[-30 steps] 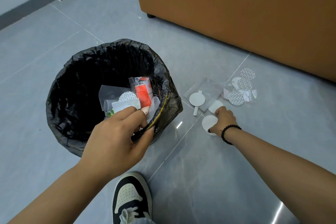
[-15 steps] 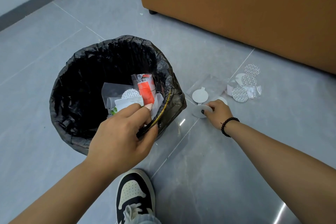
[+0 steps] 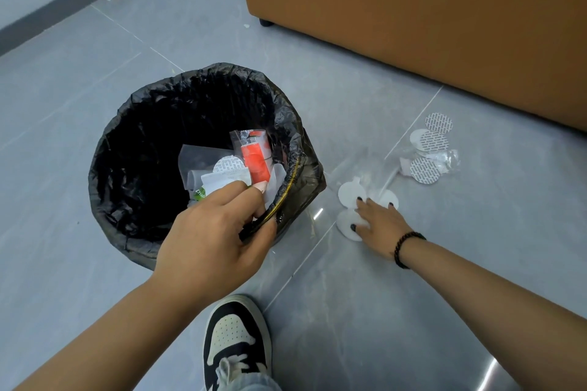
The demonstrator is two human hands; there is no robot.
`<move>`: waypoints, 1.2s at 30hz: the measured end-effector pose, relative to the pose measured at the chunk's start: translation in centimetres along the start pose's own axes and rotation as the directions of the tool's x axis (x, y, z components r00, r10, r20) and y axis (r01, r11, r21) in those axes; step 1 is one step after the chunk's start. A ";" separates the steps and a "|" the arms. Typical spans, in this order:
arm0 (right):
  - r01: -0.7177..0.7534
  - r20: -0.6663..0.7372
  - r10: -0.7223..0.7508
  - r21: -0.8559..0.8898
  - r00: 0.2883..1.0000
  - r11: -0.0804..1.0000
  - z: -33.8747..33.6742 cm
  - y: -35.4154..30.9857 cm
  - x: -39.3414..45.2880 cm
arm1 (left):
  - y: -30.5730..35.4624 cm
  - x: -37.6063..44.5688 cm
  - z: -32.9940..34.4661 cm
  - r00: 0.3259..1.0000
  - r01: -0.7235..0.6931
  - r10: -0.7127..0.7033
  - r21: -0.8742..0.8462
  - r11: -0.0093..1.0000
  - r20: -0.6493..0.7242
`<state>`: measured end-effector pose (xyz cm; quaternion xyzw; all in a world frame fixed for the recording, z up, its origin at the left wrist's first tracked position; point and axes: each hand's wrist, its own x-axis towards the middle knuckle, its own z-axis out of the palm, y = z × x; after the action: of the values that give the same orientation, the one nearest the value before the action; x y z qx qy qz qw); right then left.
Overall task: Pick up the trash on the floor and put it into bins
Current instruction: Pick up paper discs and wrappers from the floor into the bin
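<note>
A black-and-white shoe (image 3: 235, 340) stands nearest on the grey floor (image 3: 365, 311). Beyond it the left hand (image 3: 209, 232) grips the near right rim of the bin (image 3: 190, 162), thumb outside and fingers (image 3: 244, 197) curled inside over the black liner. The bin stands upright and holds a red item in clear wrap (image 3: 254, 157), a patterned round seal, white paper and clear plastic. To the right the right hand (image 3: 379, 220) lies flat, fingers spread, pressing on white discs (image 3: 347, 194) lying flat on the floor; one disc's tab points away. Farther right lies a cluster of patterned seals (image 3: 427, 152) with crumpled clear wrap, before an orange cabinet (image 3: 413, 25).
</note>
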<state>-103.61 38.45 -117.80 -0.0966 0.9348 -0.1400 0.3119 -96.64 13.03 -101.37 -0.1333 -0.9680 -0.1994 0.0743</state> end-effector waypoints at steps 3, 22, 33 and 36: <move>0.054 0.034 -0.053 -0.024 0.998 0.998 1.2 0.4 -2.1 | 0.0 0.0 0.0 1.000 0.006 -0.006 0.000 1.000 -0.002; -0.051 -0.273 0.176 0.410 0.946 0.911 2.4 -1.2 0.2 | 0.2 0.3 -0.2 0.999 -0.029 0.029 -0.014 0.999 0.018; 0.362 -0.335 0.173 0.918 0.926 -0.162 -10.7 -7.0 -6.3 | 0.8 1.8 -1.6 0.985 0.159 -0.171 -0.407 0.899 0.006; 0.488 -0.486 0.047 0.871 0.873 -0.057 -12.9 -10.0 -8.2 | 1.8 2.6 -2.1 0.973 0.206 -0.224 -0.669 0.714 0.061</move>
<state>-104.09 33.84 -100.13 0.0272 0.5607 -0.8242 0.0740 -98.44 14.40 -98.28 -0.0352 -0.8389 -0.5430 0.0093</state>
